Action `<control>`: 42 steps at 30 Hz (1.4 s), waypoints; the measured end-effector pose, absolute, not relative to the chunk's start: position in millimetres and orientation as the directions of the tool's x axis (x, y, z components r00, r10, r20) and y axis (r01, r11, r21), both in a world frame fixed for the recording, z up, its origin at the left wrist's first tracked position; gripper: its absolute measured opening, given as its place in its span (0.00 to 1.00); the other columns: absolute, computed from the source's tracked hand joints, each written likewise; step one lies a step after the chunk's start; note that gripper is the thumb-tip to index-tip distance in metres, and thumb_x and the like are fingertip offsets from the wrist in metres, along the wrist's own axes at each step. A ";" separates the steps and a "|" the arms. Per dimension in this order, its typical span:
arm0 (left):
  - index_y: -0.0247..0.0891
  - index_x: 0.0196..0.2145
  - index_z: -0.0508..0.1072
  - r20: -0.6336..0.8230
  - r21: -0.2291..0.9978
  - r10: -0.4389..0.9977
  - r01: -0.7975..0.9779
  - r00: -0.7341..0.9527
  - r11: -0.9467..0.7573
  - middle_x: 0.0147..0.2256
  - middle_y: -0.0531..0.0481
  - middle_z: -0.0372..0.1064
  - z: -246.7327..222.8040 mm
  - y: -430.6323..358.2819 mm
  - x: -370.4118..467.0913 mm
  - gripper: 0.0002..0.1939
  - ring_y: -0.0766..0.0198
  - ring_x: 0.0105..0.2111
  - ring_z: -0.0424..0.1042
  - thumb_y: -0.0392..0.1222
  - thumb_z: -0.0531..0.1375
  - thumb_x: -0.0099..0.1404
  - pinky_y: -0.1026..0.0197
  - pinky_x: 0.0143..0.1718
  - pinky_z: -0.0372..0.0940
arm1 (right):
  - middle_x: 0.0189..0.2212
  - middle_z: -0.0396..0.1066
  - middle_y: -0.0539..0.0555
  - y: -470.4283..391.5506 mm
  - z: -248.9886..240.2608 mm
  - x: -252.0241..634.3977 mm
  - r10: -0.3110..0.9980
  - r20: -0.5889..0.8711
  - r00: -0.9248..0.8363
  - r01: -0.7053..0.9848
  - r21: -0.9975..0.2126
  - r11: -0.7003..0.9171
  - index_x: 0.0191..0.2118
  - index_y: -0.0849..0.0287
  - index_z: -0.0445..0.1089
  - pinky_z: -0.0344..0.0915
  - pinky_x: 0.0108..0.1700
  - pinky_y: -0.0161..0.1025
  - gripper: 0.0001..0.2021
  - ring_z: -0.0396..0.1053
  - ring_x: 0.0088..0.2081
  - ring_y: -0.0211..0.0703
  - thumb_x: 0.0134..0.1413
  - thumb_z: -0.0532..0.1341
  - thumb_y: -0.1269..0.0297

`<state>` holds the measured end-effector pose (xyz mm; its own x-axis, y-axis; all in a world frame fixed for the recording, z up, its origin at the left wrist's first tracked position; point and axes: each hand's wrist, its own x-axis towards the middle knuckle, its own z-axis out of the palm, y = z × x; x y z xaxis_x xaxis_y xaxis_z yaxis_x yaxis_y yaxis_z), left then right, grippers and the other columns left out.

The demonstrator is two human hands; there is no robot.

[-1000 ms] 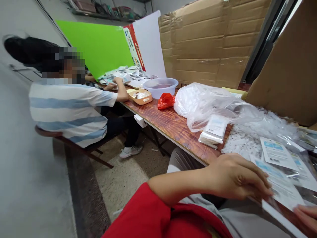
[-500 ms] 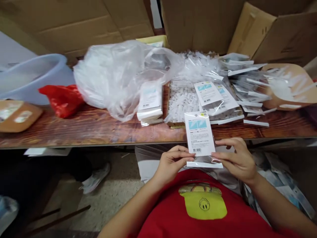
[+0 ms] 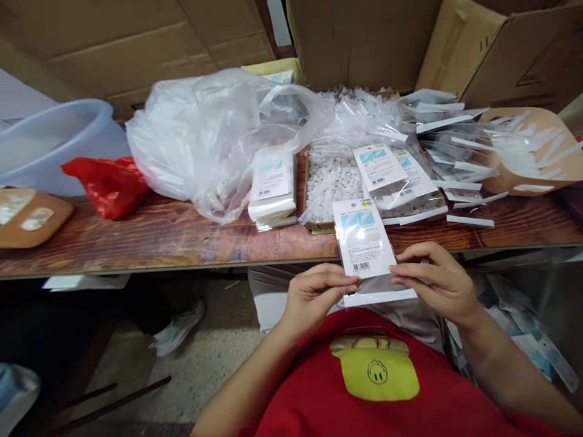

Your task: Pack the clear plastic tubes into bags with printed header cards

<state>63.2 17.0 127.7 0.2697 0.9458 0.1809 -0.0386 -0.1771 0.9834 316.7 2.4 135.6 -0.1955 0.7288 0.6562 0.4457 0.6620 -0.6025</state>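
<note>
Head view: left grip (image 3: 312, 298) and right grip (image 3: 438, 284) pinch the packet (image 3: 365, 240), long axis pointing forward, slightly left.

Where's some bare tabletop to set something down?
Bare brown wooden tabletop shows in front of the crumpled red plastic bag and translucent plastic bag. Right of the white packet stack, small white plastic pieces and clear flat packets crowd it.

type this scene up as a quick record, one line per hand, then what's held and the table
left hand: pinches clear packet at its lower left
right hand: pinches its right edge
packet contents: printed white card
table, left: blue basin, red bag
table, middle: plastic bag, packet stack, small white pieces
table, right: tan container
</note>
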 end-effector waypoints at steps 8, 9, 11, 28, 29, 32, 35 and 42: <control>0.49 0.38 0.86 0.451 0.891 0.862 -0.065 0.233 -0.449 0.31 0.49 0.80 172.8 42.8 68.3 0.09 0.66 0.31 0.77 0.35 0.72 0.60 0.65 0.34 0.70 | 0.43 0.79 0.54 10.3 171.6 314.5 0.579 0.800 -0.158 0.547 -0.418 0.726 0.56 0.45 0.77 0.75 0.41 0.42 0.24 0.77 0.42 0.45 0.58 0.65 0.79; 0.49 0.38 0.86 0.474 0.879 0.852 -0.065 0.223 -0.472 0.30 0.50 0.79 181.8 46.6 69.8 0.08 0.66 0.30 0.76 0.37 0.72 0.61 0.65 0.32 0.69 | 0.42 0.79 0.53 12.9 178.9 314.9 0.544 0.825 -0.154 0.557 -0.382 0.737 0.55 0.46 0.77 0.75 0.41 0.42 0.24 0.77 0.42 0.45 0.58 0.65 0.78; 0.48 0.37 0.86 0.518 0.854 0.833 -0.056 0.192 -0.518 0.29 0.50 0.76 200.8 53.7 73.9 0.06 0.67 0.29 0.72 0.40 0.71 0.62 0.65 0.30 0.66 | 0.41 0.80 0.52 17.7 193.8 316.0 0.481 0.865 -0.139 0.566 -0.329 0.756 0.55 0.46 0.78 0.74 0.41 0.43 0.23 0.77 0.40 0.45 0.58 0.66 0.78; 0.37 0.29 0.84 0.014 0.979 0.929 -0.193 0.370 0.063 0.31 0.49 0.80 230.5 82.4 112.4 0.15 0.66 0.30 0.76 0.46 0.78 0.45 0.64 0.33 0.72 | 0.31 0.76 0.51 30.9 235.2 346.1 0.890 0.454 -0.040 0.373 -0.819 0.435 0.35 0.54 0.78 0.74 0.34 0.38 0.11 0.74 0.32 0.40 0.60 0.69 0.51; 0.37 0.29 0.83 -0.023 0.973 0.920 -0.203 0.391 0.110 0.30 0.50 0.79 229.2 80.7 114.9 0.16 0.69 0.27 0.74 0.46 0.79 0.45 0.66 0.29 0.70 | 0.31 0.75 0.50 31.8 235.7 349.1 0.915 0.389 -0.106 0.324 -0.857 0.401 0.35 0.55 0.77 0.72 0.32 0.36 0.14 0.73 0.31 0.38 0.59 0.68 0.48; 0.37 0.30 0.82 -0.108 0.957 0.893 -0.199 0.438 0.213 0.27 0.52 0.77 225.2 70.4 121.6 0.16 0.72 0.23 0.69 0.46 0.78 0.46 0.70 0.22 0.65 | 0.37 0.76 0.53 29.1 236.0 353.9 0.901 0.263 -0.344 0.255 -0.898 0.359 0.37 0.55 0.79 0.72 0.32 0.33 0.18 0.74 0.36 0.39 0.57 0.68 0.43; 0.36 0.29 0.81 -0.121 0.963 0.901 -0.169 0.417 0.208 0.28 0.51 0.77 222.2 58.1 126.7 0.15 0.71 0.24 0.70 0.46 0.77 0.46 0.70 0.23 0.65 | 0.44 0.75 0.55 21.8 232.3 353.4 0.878 0.210 -0.429 0.271 -0.898 0.347 0.36 0.54 0.81 0.74 0.37 0.33 0.16 0.75 0.43 0.41 0.58 0.69 0.46; 0.37 0.26 0.81 -0.119 0.966 0.925 -0.172 0.360 0.191 0.26 0.51 0.77 218.3 50.7 131.9 0.13 0.71 0.23 0.69 0.45 0.77 0.46 0.71 0.21 0.63 | 0.46 0.78 0.55 14.3 224.4 352.7 0.894 0.235 -0.382 0.322 -0.873 0.367 0.31 0.54 0.81 0.76 0.50 0.39 0.11 0.77 0.49 0.45 0.59 0.69 0.54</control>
<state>131.9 50.7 218.3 0.3603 0.9253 -0.1187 -0.1724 0.1911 0.9663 352.7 14.3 224.4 -0.3822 0.8938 0.2348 0.3222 0.3670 -0.8726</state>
